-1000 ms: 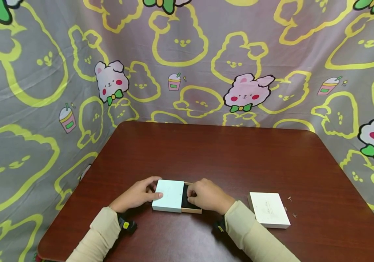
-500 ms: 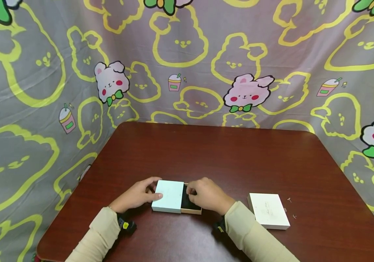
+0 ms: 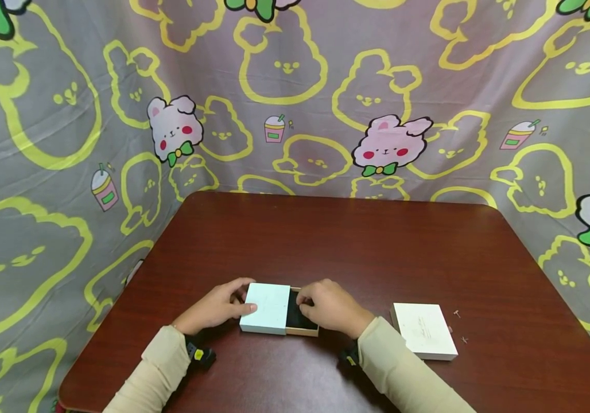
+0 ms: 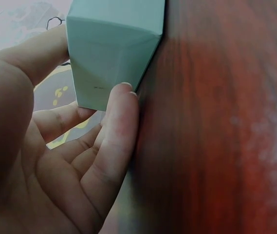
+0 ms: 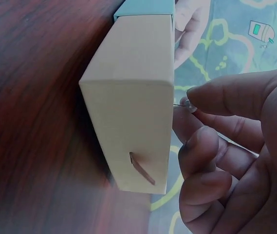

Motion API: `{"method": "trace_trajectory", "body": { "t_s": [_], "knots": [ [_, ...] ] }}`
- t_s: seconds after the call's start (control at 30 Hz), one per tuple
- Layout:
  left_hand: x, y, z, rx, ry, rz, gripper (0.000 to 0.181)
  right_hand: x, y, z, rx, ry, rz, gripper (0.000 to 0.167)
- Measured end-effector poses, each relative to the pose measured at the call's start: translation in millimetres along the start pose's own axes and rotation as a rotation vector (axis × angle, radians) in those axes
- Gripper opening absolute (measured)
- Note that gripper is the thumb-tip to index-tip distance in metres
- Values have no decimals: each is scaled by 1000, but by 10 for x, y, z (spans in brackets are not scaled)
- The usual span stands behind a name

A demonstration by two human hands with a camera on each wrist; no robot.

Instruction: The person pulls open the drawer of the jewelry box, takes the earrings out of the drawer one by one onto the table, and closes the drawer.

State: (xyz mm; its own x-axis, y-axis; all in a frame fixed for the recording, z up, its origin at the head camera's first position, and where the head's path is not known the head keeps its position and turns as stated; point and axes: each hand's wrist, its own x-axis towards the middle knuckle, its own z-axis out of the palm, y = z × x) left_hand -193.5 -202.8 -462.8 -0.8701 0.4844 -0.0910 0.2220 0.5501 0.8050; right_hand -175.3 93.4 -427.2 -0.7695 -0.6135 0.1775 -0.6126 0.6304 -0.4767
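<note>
A pale blue slide box (image 3: 266, 310) lies on the table, its tan drawer (image 3: 302, 331) pulled partly out to the right. Black padding (image 3: 294, 319) lines the drawer. My left hand (image 3: 217, 307) grips the sleeve's left end, thumb on top and fingers round the far side and end. Over the drawer, my right hand (image 3: 333, 307) pinches a small stud earring (image 5: 190, 105) between thumb and finger. Its thin post points toward the drawer's open side; whether the tip enters the padding is hidden. A brown ribbon tab (image 5: 143, 170) sticks out of the drawer's end.
To the right a closed white box (image 3: 424, 330) rests on the brown table (image 3: 346, 246), close to my right sleeve. Two tiny metallic pieces, one farther back (image 3: 457, 313) and one nearer (image 3: 464, 339), lie beside it. A patterned curtain (image 3: 315, 115) rises behind the table.
My right hand has shifted very slightly to the right over the drawer. The left hand and both boxes stay where they were.
</note>
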Motion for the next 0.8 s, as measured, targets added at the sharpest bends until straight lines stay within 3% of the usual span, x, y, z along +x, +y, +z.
{"method": "trace_trajectory", "body": {
  "t_s": [0.8],
  "knots": [
    [-6,-7,1,-23,5,13,61,-169,62,-49,-10,46,49,6]
  ]
}}
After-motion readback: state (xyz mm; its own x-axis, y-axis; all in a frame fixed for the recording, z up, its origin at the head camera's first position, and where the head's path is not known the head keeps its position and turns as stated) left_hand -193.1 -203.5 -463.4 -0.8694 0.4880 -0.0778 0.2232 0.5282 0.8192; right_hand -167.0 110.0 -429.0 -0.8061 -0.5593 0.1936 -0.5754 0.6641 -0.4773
